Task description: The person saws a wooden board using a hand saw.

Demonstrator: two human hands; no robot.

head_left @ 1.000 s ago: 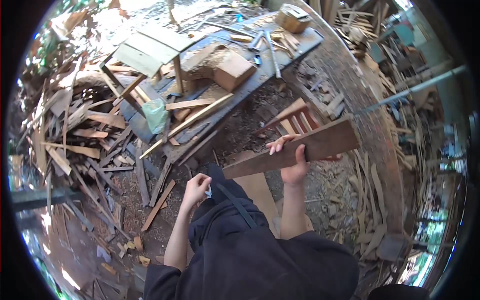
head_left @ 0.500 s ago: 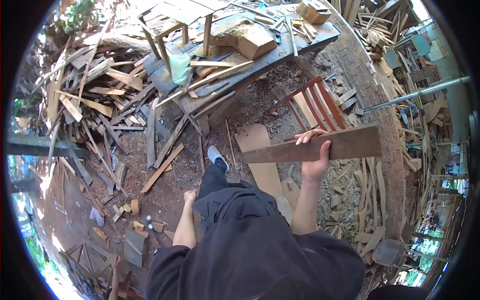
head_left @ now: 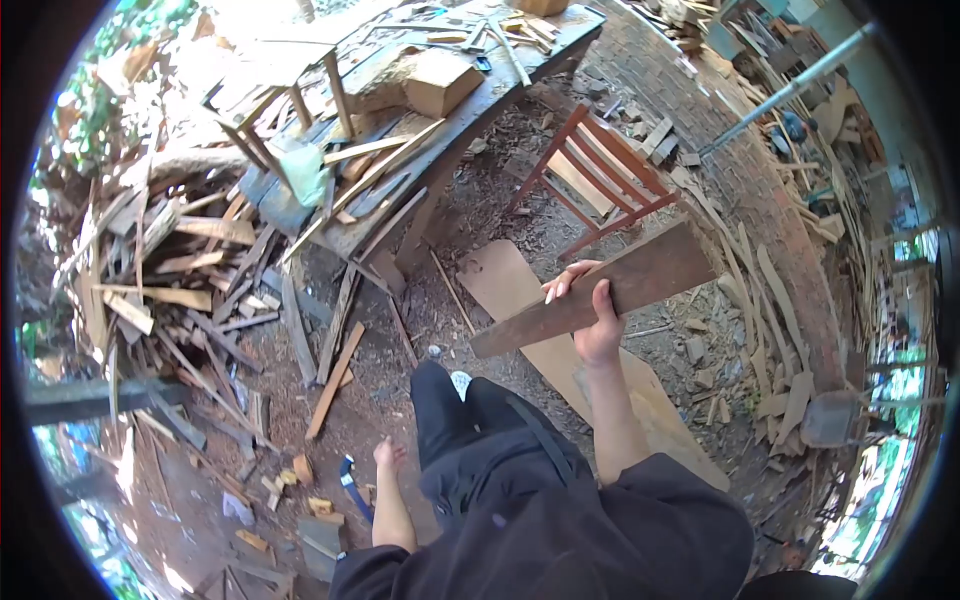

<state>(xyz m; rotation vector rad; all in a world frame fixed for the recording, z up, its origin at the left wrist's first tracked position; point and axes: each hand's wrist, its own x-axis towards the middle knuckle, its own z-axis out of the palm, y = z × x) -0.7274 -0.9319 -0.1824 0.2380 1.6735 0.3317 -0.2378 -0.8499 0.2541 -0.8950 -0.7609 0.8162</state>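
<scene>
My right hand (head_left: pixel 592 315) grips a long dark brown wooden board (head_left: pixel 655 278), fingers over its far edge and thumb on its upper face. The board is held out in front of me, its right end tilted away. Low at my side, my left hand (head_left: pixel 390 455) hangs with loosely parted fingers and holds nothing. A blue and black long-handled tool (head_left: pixel 355 490) shows just left of that hand. Under the raised board, a broad light brown sheet (head_left: pixel 505 285) lies on the ground. Beyond the board stands a reddish-brown slatted chair (head_left: pixel 605 175).
A workbench (head_left: pixel 480 125) ahead carries a thick wood block (head_left: pixel 442 83), wood strips and a green bag (head_left: pixel 305 175). Scrap wood (head_left: pixel 200 255) is heaped on the left. A brick strip (head_left: pixel 735 160) runs along the right, with offcuts beside it. One loose plank (head_left: pixel 336 380) lies on the dirt.
My view has turned and moved forward. The board has swung so that its right end points farther away. My left hand's fingers have loosened, and the tool beside it has come into view.
</scene>
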